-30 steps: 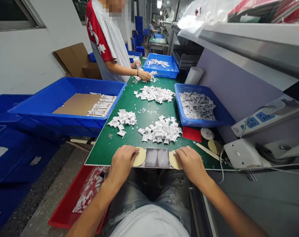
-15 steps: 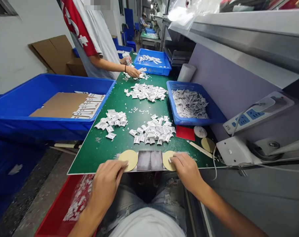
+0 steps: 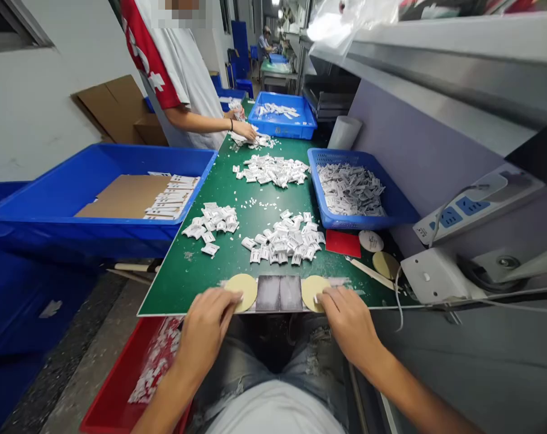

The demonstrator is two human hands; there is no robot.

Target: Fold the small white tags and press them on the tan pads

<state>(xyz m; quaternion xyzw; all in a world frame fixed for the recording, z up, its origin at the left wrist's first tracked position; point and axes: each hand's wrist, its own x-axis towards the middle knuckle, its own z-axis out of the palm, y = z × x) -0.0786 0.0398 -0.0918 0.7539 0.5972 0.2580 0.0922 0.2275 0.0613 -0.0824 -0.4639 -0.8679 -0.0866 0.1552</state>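
Note:
My left hand (image 3: 212,319) is pinched closed over the left yellow round pad (image 3: 246,288) at the table's near edge. What its fingertips hold is mostly hidden; only a speck of white shows. The fingers of my right hand (image 3: 349,322) are closed on a small white piece (image 3: 317,298), against the right yellow round pad (image 3: 310,288). Between the pads lie two dark, worn, greyish rectangles (image 3: 279,293) side by side. Just beyond them is a heap of small white printed pieces (image 3: 289,241), with a smaller heap (image 3: 217,220) to its left.
On the green table (image 3: 250,271) a blue basket (image 3: 318,199) of white pieces stands right, near a red square (image 3: 343,243) and a cream-coloured stick (image 3: 373,274). A large blue bin (image 3: 97,226) is left, a red bin (image 3: 106,386) below. A co-worker's hand (image 3: 245,131) handles pieces farther back.
The view has shifted slightly, so the scene sits a little farther right. Both my hands stay at the yellow pads. The co-worker's hand has lowered slightly onto the far pile.

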